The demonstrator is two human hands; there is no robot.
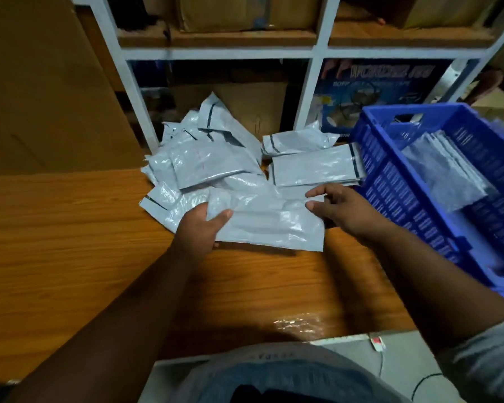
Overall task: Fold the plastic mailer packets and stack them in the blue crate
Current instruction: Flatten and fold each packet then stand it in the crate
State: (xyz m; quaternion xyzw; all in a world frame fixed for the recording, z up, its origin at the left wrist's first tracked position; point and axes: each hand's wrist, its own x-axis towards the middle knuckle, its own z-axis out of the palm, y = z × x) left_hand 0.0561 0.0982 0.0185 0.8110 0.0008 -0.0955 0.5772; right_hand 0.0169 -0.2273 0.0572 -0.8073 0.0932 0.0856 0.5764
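Pinching the near-left edge of a grey mailer packet (pixel 268 225), the left hand (pixel 200 228) has its thumb on top of the plastic and its other fingers curled underneath. Across from it, the right hand (pixel 341 207) reaches to the packet's right edge with its fingers (pixel 314 205) straight and slightly spread, tips touching the plastic without closing on it. The packet lies crumpled and mostly flat on the wooden desk (pixel 70 228), its near edge lifted a little off the surface.

Just behind it sits a loose heap of more packets (pixel 204 161), several overlapping and some tilted against the white shelf frame (pixel 140 94). To the right of the heap, a flat packet with a dark strip (pixel 314 168) lies beside the blue crate (pixel 396 199). That crate stands tilted at the desk's right edge, with folded packets (pixel 445 173) stacked inside it.

Cardboard boxes (pixel 245 13) fill the shelves behind, and a blue printed carton (pixel 373 85) stands in the lower right compartment.
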